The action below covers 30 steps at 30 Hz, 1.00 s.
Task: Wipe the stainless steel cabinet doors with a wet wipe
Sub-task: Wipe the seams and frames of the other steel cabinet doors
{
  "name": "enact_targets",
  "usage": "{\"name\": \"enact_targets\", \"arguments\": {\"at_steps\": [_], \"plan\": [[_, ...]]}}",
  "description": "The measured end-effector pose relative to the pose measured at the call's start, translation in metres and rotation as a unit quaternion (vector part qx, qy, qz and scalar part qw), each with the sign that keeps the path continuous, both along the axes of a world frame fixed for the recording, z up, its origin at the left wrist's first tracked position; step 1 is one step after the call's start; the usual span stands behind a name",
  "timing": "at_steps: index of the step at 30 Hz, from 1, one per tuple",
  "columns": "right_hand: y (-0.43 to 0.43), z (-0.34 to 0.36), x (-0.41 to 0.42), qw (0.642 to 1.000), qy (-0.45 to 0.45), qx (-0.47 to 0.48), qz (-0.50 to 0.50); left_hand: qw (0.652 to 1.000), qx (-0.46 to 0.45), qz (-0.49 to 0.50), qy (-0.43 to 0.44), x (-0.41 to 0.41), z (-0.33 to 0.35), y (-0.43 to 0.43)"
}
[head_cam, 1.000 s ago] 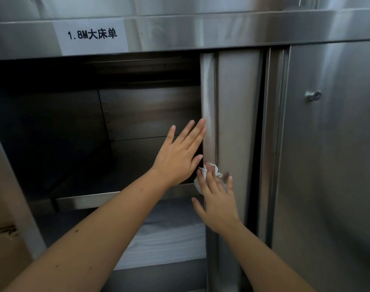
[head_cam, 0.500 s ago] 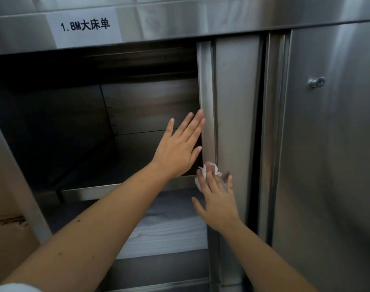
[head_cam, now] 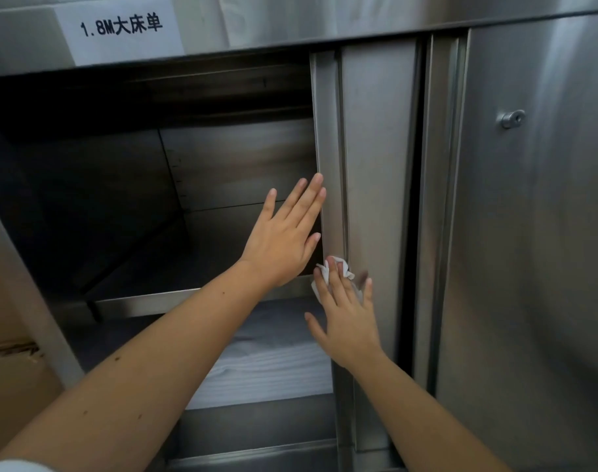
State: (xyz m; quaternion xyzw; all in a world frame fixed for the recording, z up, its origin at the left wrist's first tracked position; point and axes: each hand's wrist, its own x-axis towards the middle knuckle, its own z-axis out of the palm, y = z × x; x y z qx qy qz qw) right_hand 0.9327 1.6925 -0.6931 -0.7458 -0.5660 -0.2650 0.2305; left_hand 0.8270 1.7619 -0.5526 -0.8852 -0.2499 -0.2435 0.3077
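Left hand: the left hand (head_cam: 284, 233), mid-frame, has straight fingers laid flat against the left edge of the brushed stainless steel sliding door (head_cam: 376, 165).
Right hand: the right hand (head_cam: 345, 321), just below, presses with spread fingers.
Wipe: the crumpled white wet wipe (head_cam: 319, 284) sits under those fingertips, on the door's edge.
Upper left: white paper label (head_cam: 120, 28).

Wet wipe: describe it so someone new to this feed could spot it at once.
Find the steel cabinet with the paper label on its top rail, then follow the left edge of the half-open sliding door downward. The right hand presses flat there; the wipe is the crumpled white wad under it, the only white thing on the metal door.
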Motion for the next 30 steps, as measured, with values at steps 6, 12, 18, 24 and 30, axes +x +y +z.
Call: {"name": "enact_targets", "arguments": {"at_steps": [6,12,18,24,30], "plan": [[0.0,0.001,0.001,1.0,-0.009,0.015,0.004,0.998,0.059,-0.009,-0.021,0.006,-0.01,0.007],[0.008,-0.005,0.004,0.998,-0.011,0.053,0.021,0.991,0.105,-0.019,-0.078,0.014,-0.021,0.011],[0.012,-0.014,0.01,0.993,-0.014,0.101,0.066,0.988,0.127,0.006,-0.088,0.012,-0.044,0.002],[0.023,-0.022,0.013,0.984,-0.021,0.159,0.084,0.988,0.114,-0.013,-0.103,0.012,-0.072,0.004],[0.032,-0.029,0.013,0.977,-0.045,0.198,0.07,0.985,0.09,-0.034,-0.141,0.018,-0.091,0.006]]}}
